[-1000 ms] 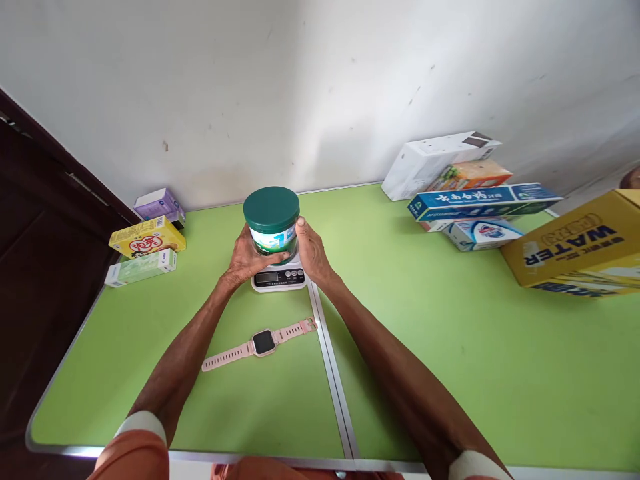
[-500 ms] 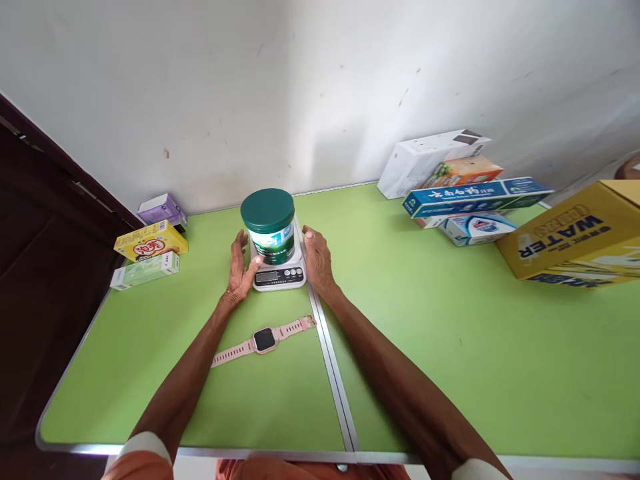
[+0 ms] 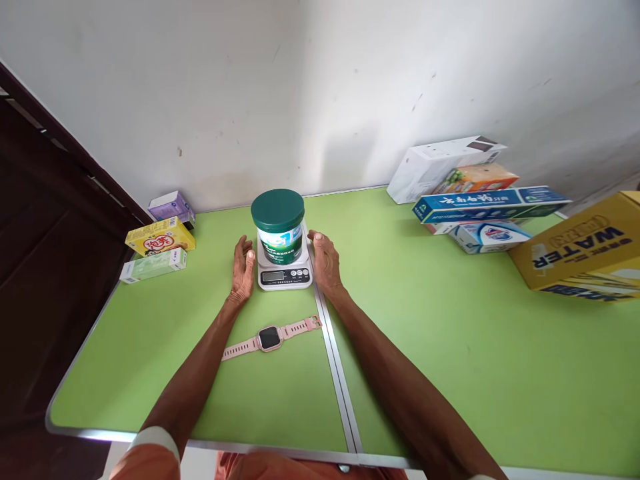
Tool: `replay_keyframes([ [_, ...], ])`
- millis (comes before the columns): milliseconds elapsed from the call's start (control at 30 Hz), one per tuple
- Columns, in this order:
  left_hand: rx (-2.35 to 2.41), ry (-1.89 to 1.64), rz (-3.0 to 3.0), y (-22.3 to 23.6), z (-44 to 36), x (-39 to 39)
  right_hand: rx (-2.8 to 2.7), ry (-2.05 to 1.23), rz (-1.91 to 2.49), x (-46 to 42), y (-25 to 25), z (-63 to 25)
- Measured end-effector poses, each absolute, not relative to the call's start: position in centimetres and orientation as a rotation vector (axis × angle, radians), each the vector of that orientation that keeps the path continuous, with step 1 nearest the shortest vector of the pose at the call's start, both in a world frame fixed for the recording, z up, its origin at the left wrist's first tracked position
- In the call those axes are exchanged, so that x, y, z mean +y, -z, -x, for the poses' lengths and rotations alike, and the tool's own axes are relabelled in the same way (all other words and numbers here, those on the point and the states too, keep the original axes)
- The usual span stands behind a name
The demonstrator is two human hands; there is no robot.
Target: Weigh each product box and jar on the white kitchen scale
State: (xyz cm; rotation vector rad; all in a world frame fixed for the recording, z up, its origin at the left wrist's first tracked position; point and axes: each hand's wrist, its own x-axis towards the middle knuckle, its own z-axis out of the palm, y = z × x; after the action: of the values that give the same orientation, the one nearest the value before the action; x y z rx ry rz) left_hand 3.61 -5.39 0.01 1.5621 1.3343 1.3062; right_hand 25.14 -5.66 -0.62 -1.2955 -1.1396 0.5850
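Observation:
A green-lidded tub with a white and green label stands upright on a white digital kitchen scale, whose small display looks blank. To the left of the scale, my left hand rests on the table with its fingers stretched and the thumb up, holding nothing. My right hand is at the scale's right side, fingers extended, also holding nothing; whether it touches the scale I cannot tell. Below the scale lies a pink smartwatch with its strap unfastened. The end of its left strap reaches my left forearm.
On the left of the green table sit a purple box, a yellow box and a pale green box. At right are a stack with a blue toothpaste box and a large yellow carton. A wall rises behind.
My left hand has drawn away from the scale's left side, its thumb off the scale. The tub stays on the scale. The whole view has shifted slightly.

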Motion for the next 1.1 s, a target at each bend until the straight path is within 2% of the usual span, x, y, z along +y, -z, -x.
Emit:
replay_keyframes([
  [1100, 1.35, -1.262, -1.602, -0.23, -3.57, -5.4, -1.202, -0.586, 1.346, -6.04, -0.08, -25.16],
])
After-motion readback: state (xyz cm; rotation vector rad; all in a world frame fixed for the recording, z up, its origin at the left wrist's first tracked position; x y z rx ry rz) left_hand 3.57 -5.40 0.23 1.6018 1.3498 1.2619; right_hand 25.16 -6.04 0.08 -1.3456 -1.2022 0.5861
